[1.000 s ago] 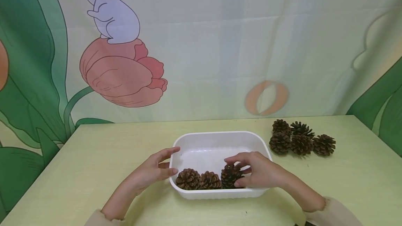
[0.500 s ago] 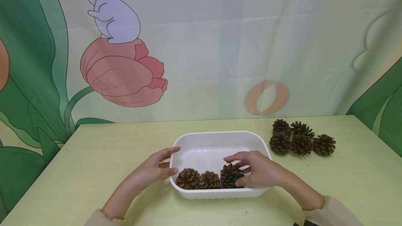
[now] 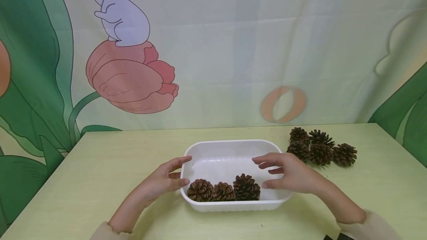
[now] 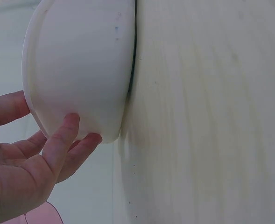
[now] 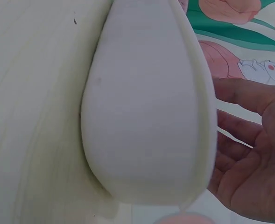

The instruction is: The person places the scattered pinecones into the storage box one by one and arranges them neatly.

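Note:
A white plastic tray with rounded corners stands on the table, also filling much of both wrist views. Along its near wall sit a pine cone at the left, a smaller pine cone in the middle and a taller pine cone at the right. My left hand holds the tray's left end, with some fingers against the outer wall and others over the rim. Over the tray's right side hovers my right hand, thumb and fingers apart with nothing between them, just right of the tall pine cone.
Several loose pine cones are clustered on the table behind and right of the tray. The pale yellow table ends at the back against a curtain printed with a white animal and flowers.
My right hand has let go of the tall pine cone and moved right and slightly back. That cone stays in the tray. My left hand keeps its place.

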`<state>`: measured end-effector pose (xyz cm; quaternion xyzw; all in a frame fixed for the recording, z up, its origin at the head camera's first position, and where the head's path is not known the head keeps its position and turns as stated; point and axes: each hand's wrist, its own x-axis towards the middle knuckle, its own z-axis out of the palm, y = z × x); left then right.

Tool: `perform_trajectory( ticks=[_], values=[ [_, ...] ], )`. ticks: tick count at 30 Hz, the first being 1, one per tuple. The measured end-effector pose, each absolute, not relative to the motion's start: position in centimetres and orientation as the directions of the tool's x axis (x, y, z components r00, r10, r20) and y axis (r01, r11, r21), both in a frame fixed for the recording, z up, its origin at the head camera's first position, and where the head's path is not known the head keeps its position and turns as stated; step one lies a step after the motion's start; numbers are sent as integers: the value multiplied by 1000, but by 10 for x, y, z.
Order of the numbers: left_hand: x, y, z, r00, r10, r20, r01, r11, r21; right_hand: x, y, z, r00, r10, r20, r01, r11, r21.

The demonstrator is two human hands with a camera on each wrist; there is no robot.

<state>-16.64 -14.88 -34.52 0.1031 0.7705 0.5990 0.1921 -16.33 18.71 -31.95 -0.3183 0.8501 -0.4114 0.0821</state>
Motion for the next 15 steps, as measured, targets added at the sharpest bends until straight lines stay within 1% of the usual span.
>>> perform_trajectory(
  ticks=[4,11,15],
  values=[
    [-166,-149,-345,-906,387,-175,-75,259,963,-162,199,-315,-802,-576,157,-485,475,-735],
    [-167,-148,-345,-902,394,-177,-77,257,963,-159,221,-314,-868,-464,177,-422,502,-755],
    [-167,-148,-345,-904,390,-177,-77,258,963,-161,235,-311,-885,-414,213,-420,512,-749]
  ],
)
